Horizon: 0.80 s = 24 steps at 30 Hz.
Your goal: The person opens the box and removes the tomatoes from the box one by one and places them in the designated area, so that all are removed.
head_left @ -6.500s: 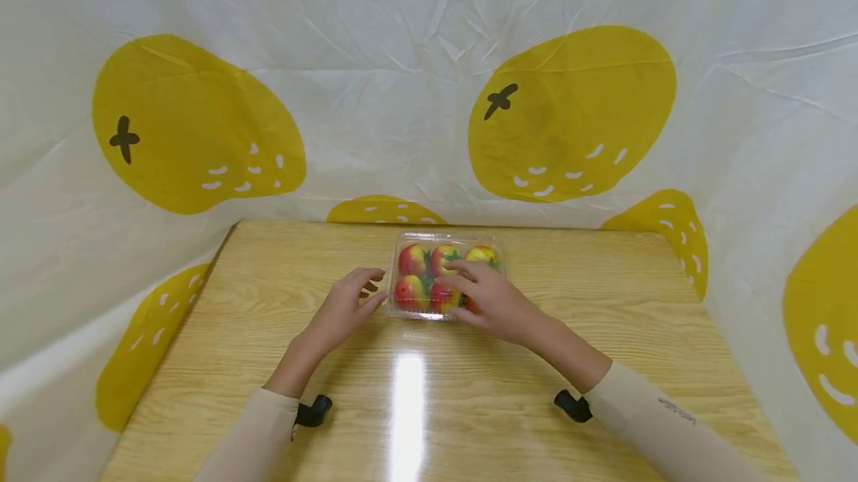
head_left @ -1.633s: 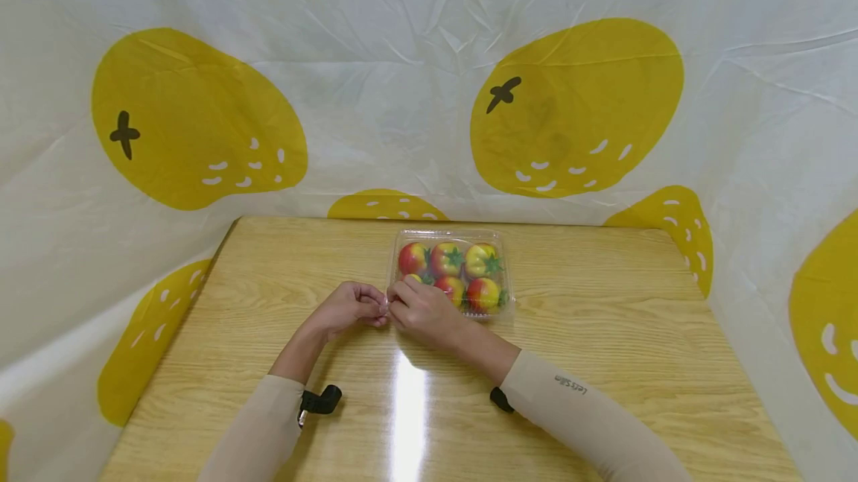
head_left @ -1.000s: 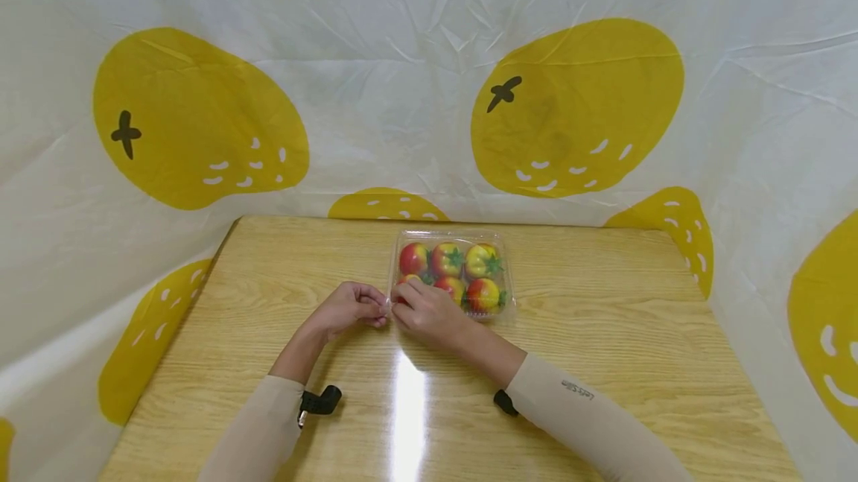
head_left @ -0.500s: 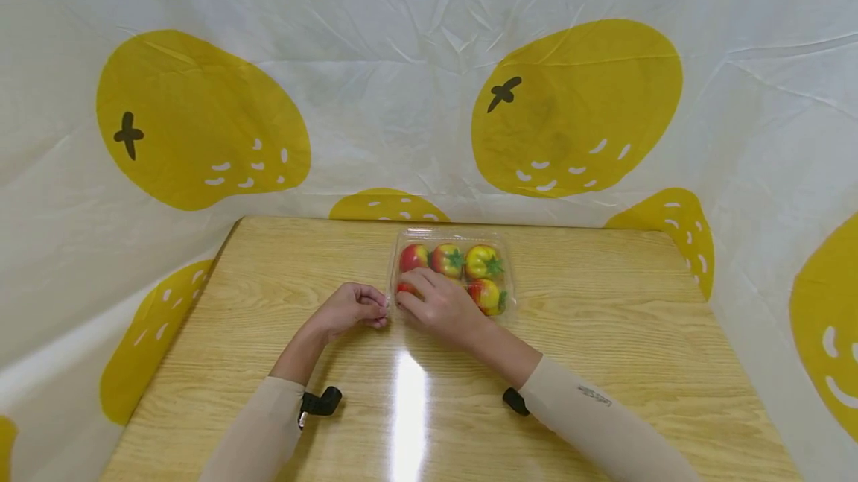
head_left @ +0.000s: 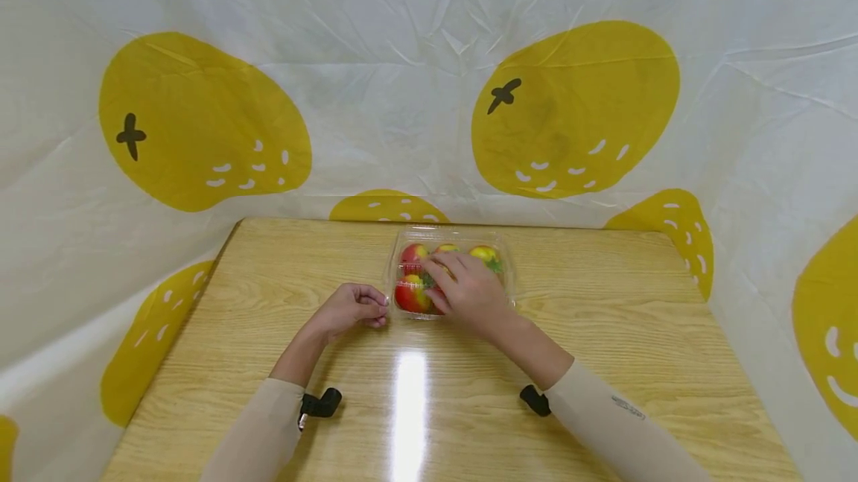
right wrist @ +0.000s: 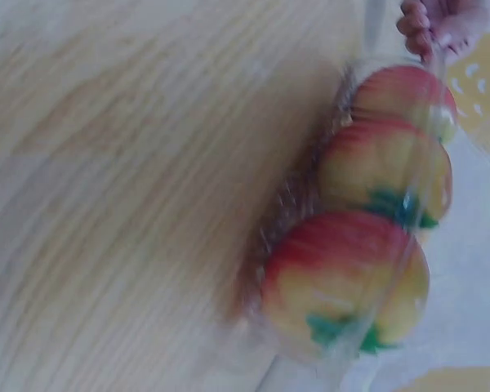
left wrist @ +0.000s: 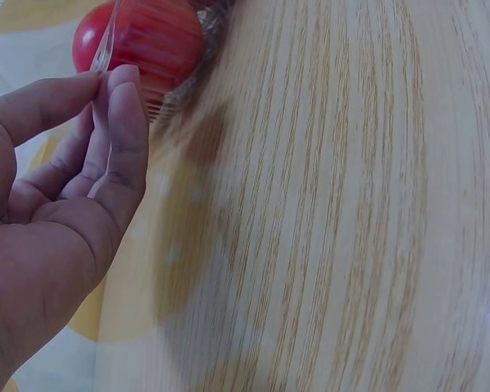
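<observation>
A clear plastic clamshell box [head_left: 507, 273] stands near the table's back edge, holding several red-and-yellow tomatoes [head_left: 412, 293] with green tops. At its front left corner my left hand [head_left: 353, 308] pinches the rim between thumb and fingertips. The left wrist view shows that pinch on a thin plastic edge [left wrist: 106, 49], beside a red tomato [left wrist: 159, 41]. My right hand [head_left: 472, 294] is over the box's front middle, fingers spread and bent, covering some tomatoes. The lid's front edge [head_left: 410, 267] looks raised. In the right wrist view, blurred, the front tomatoes [right wrist: 343, 273] show but not my right hand.
The wooden table [head_left: 322, 430] carries a bright light reflection in front of the box. A white cloth [head_left: 389, 117] with yellow fruit prints hangs behind and at both sides. A black wrist camera [head_left: 322, 402] sits on each sleeve.
My right hand has moved from the box's front left corner rightwards over its middle, fingers spreading apart. The lid's front edge appears higher. My left hand stays pinching the corner.
</observation>
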Tool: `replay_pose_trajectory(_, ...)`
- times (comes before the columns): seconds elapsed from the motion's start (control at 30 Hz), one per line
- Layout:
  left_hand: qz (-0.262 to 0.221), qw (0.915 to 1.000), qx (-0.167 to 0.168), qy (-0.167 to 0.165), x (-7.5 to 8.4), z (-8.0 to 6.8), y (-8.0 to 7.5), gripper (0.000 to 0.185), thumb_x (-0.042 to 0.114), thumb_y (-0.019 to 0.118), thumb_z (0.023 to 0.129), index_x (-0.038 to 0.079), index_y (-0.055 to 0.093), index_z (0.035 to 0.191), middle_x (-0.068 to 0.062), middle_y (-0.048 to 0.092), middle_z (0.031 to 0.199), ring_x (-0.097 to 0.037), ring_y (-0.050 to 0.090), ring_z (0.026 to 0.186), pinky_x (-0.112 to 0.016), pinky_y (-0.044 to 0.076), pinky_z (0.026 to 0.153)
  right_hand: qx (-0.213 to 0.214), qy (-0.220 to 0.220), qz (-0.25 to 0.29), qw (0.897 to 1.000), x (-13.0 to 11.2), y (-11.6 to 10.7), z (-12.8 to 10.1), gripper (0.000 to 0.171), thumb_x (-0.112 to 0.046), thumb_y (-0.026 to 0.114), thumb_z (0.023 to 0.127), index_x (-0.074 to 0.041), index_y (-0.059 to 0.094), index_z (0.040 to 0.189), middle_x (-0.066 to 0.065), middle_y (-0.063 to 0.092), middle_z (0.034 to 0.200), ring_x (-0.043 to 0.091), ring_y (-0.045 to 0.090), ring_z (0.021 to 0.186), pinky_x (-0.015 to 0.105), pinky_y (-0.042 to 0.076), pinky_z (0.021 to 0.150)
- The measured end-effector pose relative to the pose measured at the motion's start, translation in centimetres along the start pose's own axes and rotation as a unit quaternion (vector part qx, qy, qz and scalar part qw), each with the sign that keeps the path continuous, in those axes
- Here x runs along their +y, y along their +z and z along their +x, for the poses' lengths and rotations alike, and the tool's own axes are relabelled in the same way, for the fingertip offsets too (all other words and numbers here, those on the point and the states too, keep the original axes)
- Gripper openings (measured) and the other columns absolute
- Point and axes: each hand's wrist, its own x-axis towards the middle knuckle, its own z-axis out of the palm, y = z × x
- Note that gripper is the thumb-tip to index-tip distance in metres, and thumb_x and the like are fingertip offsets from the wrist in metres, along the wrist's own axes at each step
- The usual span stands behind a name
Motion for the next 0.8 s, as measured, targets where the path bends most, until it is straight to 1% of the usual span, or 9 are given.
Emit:
replay_pose_trajectory(0.23, 0.003, 1.0000, 0.003, 0.001, -0.1, 0.1, -0.1, 0.015, -0.001, 0.062, 0.090, -0.010, 0.059, 0.103, -0.015, 0.069, 0.087, -0.021, 0.070, 0.078, -0.033, 0.062, 0.074, -0.013, 0.018, -0.003, 1.000, 1.7, -1.5, -0.9, 0.051, -0.034, 0.072, 0.085, -0.011, 0.060, 0.129, 0.010, 0.065, 0.119, 0.027, 0.062, 0.108, 0.039, 0.053, 0.098)
replay_pose_trajectory(0.47, 0.014, 0.9999, 0.005, 0.002, -0.2, 0.1, -0.1, 0.018, 0.000, 0.063, 0.090, -0.011, 0.059, 0.105, -0.012, 0.069, 0.086, -0.021, 0.070, 0.079, -0.035, 0.062, 0.076, -0.012, 0.034, -0.006, 0.999, 3.8, -2.8, -1.9, 0.058, -0.030, 0.079, 0.079, -0.008, 0.060, 0.129, 0.012, 0.064, 0.119, 0.029, 0.061, 0.107, 0.041, 0.052, 0.098)
replay_pose_trajectory(0.57, 0.016, 0.9999, 0.004, 0.000, -0.1, 0.1, -0.2, 0.020, 0.001, 0.064, 0.090, -0.010, 0.059, 0.105, -0.014, 0.070, 0.088, -0.022, 0.070, 0.080, -0.035, 0.062, 0.076, -0.021, 0.038, -0.011, 0.999, 4.7, -3.5, -2.2, 0.060, -0.031, 0.078, 0.080, -0.007, 0.057, 0.131, 0.012, 0.063, 0.122, 0.030, 0.060, 0.111, 0.042, 0.051, 0.100)
replay_pose_trajectory(0.7, 0.021, 0.9998, 0.005, 0.002, 0.0, 0.0, -0.2, 0.022, 0.004, 0.065, 0.090, -0.010, 0.060, 0.106, -0.021, 0.069, 0.094, -0.027, 0.071, 0.085, -0.036, 0.062, 0.078, -0.024, 0.052, 0.011, 0.998, 5.9, -4.5, -2.3, 0.061, -0.028, 0.076, 0.082, -0.006, 0.054, 0.135, 0.013, 0.060, 0.126, 0.030, 0.058, 0.115, 0.044, 0.051, 0.100)
replay_pose_trajectory(0.8, 0.024, 0.9997, 0.002, 0.003, 0.0, -0.1, 0.0, 0.024, 0.006, 0.065, 0.090, -0.009, 0.059, 0.108, -0.028, 0.067, 0.099, -0.032, 0.070, 0.089, -0.039, 0.061, 0.080, -0.028, 0.067, 0.043, 0.996, 6.7, -5.1, -2.2, 0.063, -0.024, 0.075, 0.083, -0.006, 0.051, 0.137, 0.015, 0.056, 0.130, 0.031, 0.055, 0.119, 0.045, 0.051, 0.100)
